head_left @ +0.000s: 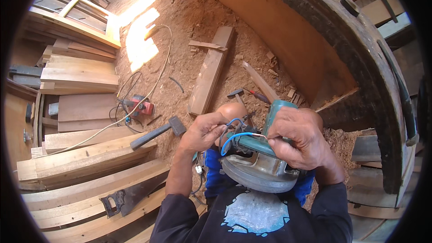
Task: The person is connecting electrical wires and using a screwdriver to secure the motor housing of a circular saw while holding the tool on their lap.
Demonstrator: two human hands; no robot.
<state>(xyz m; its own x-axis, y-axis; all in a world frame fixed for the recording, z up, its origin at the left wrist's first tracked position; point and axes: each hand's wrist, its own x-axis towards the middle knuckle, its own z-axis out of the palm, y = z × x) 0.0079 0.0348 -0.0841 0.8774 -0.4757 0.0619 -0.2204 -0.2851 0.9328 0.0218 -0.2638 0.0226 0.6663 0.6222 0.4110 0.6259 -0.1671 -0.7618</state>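
Observation:
A green circular saw (251, 144) with a rounded metal guard (258, 172) rests in my lap. Its wiring is exposed, and a blue wire (235, 138) curves over the body. My right hand (300, 136) is closed, pinching the end of that wire between thumb and fingers above the saw's green handle (275, 110). On the other side my left hand (206, 130) has thumb and fingertips pressed together on a thin darker wire (228, 124) at the saw's edge. Fingers partly cover where each wire ends.
Sawdust covers the floor. At left, a hammer (155, 135) and handsaw (128, 196) lie on stacked planks (90, 155). A red power tool (141, 105) and pale cord (161, 83) lie beyond. Ahead are timber (211, 74) and a screwdriver (258, 96). A large curved wooden piece (288, 27) stands right.

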